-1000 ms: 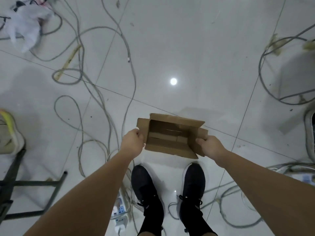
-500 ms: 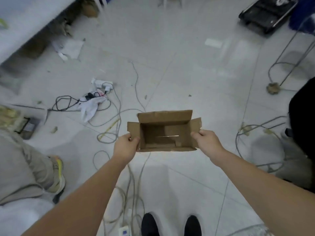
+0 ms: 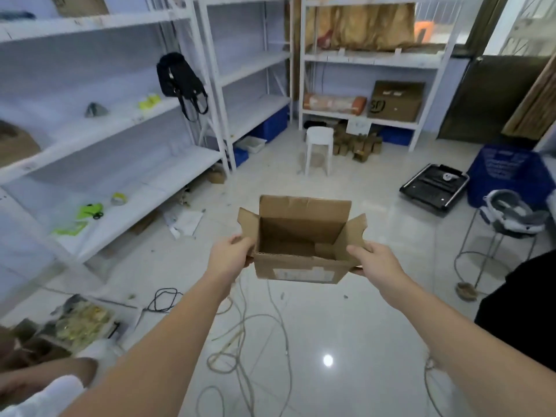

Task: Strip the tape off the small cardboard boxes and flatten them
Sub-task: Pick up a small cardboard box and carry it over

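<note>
Well short of the white stool [image 3: 319, 150], you held the open cardboard box [image 3: 301, 245] in the air, left hand [image 3: 230, 254] and right hand [image 3: 374, 258] each gripping a side flap. It looked light, stiff but creasable; gripping opposite corners probably suited collapsing it.

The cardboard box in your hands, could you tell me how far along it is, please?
Opened: the cardboard box has its top flaps up and looks empty. In hand: left hand and right hand grip its sides. Left: a pale label remains on the front, and it still needs flattening.
</note>
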Motion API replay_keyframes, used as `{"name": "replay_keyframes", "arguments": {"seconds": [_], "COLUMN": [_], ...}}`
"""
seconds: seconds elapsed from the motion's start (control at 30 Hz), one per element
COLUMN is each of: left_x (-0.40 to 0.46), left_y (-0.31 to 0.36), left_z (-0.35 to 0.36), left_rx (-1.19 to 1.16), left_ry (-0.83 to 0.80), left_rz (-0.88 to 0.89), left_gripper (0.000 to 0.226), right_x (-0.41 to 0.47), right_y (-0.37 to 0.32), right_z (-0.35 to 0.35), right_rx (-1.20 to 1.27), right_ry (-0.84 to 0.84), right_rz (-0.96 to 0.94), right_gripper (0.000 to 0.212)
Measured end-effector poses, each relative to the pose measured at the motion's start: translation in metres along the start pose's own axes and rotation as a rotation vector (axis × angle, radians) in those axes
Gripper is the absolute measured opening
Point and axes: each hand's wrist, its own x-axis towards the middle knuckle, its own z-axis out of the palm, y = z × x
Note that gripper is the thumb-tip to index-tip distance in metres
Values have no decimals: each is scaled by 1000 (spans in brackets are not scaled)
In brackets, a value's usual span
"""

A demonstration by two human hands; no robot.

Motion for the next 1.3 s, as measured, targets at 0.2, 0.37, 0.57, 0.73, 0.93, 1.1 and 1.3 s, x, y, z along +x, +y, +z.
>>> {"name": "replay_keyframes", "arguments": {"seconds": [0.2,0.37,0.57,0.73,0.93,1.1,1.3], "left_x": [-30,-36,-11,28,75,135,230], "left_y": [97,150,184,221,255,274,290], "left_z": [-24,-14,33,109,170,211,232], "left_rx": [-87,-158,-149,-148,-76,-71,-62], "left_ry": [-6,-108,-135,-161,-149,-113,-101], "left_rz": [57,106,103,149,156,121,47], "left_gripper": [17,20,31,22,21,24,28], "right_x": [-32,-44,-15,55,150,227,336], "right_y": [-103,-157,-173,-181,-189,-200,-215], "right_z": [-26,-54,-96,-144,-185,-198,-187], "right_rx": [34,-11,-27,138,130,93,51], "right_ry": [13,59,170,150,117,83,33], "right_rz": [-80,-174,-239,-244,-121,-90,-60], "right_gripper": [19,20,23,10,17,21,25]}}
